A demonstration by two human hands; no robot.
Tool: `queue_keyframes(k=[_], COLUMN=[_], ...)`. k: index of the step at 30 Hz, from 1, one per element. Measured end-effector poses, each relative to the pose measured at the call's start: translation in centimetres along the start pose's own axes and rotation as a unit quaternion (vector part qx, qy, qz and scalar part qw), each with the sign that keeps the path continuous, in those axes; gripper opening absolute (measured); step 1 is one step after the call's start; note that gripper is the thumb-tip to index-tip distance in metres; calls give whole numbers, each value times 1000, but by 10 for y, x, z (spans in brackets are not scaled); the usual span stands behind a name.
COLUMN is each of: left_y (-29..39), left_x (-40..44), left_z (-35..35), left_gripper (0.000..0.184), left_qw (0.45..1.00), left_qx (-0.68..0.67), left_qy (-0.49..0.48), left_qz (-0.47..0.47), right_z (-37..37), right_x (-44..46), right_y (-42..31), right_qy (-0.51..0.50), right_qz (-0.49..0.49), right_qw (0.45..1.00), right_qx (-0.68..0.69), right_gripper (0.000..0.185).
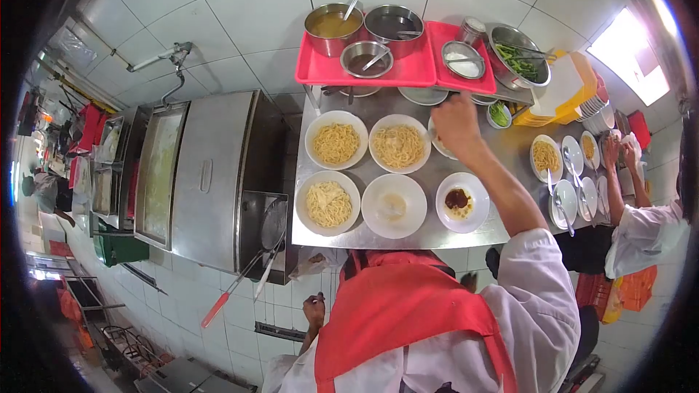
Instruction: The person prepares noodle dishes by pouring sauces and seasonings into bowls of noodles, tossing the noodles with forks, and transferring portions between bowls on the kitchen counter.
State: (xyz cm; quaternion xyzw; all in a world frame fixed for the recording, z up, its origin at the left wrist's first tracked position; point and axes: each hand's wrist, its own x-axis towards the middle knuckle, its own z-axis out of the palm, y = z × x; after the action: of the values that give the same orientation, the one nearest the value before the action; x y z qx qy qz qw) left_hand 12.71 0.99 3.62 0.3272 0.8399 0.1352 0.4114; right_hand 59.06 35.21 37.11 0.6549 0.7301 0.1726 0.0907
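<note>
My right hand reaches over the steel table to just below the red tray, its fingers curled; what they hold, if anything, is hidden. Beneath it a white bowl is mostly covered. Noodles fill three white bowls: back left, back middle and front left. In the front middle bowl lies a little pale liquid. Dark red sauce sits in the front right bowl. My left hand hangs low, away from the table, fingers curled round something I cannot make out, if anything.
Steel pots with ladles and a small bowl of white powder stand on red trays. A bowl of greens is at right. Strainers lean at left. A co-worker's hands are near spooned bowls at far right.
</note>
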Motion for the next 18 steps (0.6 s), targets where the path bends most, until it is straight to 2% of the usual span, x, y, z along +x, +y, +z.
queue_keyframes(k=[2, 3, 4, 5, 6, 8, 9, 10, 11, 12, 14, 15, 17, 18], left_y=[5, 8, 9, 13, 17, 8, -4, -16, -11, -5, 38, 21, -19, -19], left_x=[3, 3, 2, -6, -13, -14, -13, -10, -14, -18, -39, -27, -2, -1], left_z=[-1, -1, 4, 4, 0, 5, 12, 17, 12, 6, -13, -3, 11, 7], left_gripper=[35, 35, 34, 34, 34, 33, 34, 34, 33, 33, 32, 32, 30, 30], left_qw=[999, 998, 996, 996, 998, 999, 998, 996, 999, 1000, 998, 998, 999, 999], left_qx=[-31, -41, -52, -57, -42, -24, -55, -86, -19, -17, 18, 18, -25, -23], left_qy=[15, 35, 56, 57, 40, 24, 20, 16, 14, 14, -3, -3, 33, 32], left_qz=[5, 31, 54, 49, 38, 27, 6, -15, -22, -20, -67, -66, -7, -5], right_z=[70, 96, 114, 118, 124, 108, 93, 55, 24, 5, -19, -20, -13, 15], right_x=[4, 5, 0, -5, -7, -10, -12, -11, -9, -7, -3, 3, 7, 3], right_y=[-4, 1, 6, 9, 14, 21, 24, 26, 28, 28, 24, 17, 1, -2], right_qy=[-7, 0, -54, -115, -119, -70, -72, -95, -111, -111, 46, 45, 4, 2], right_qz=[-32, -37, 19, 76, 73, 67, 70, 35, -5, -3, -5, -5, -17, -14], right_qw=[980, 981, 916, 800, 800, 745, 743, 888, 973, 973, 997, 997, 999, 999], right_qx=[195, 190, 397, 584, 584, 660, 662, 448, 201, 202, 59, 59, 33, 33], right_gripper=[10, 10, 10, 10, 10, 10, 10, 10, 10, 10, 12, 12, 7, 7])
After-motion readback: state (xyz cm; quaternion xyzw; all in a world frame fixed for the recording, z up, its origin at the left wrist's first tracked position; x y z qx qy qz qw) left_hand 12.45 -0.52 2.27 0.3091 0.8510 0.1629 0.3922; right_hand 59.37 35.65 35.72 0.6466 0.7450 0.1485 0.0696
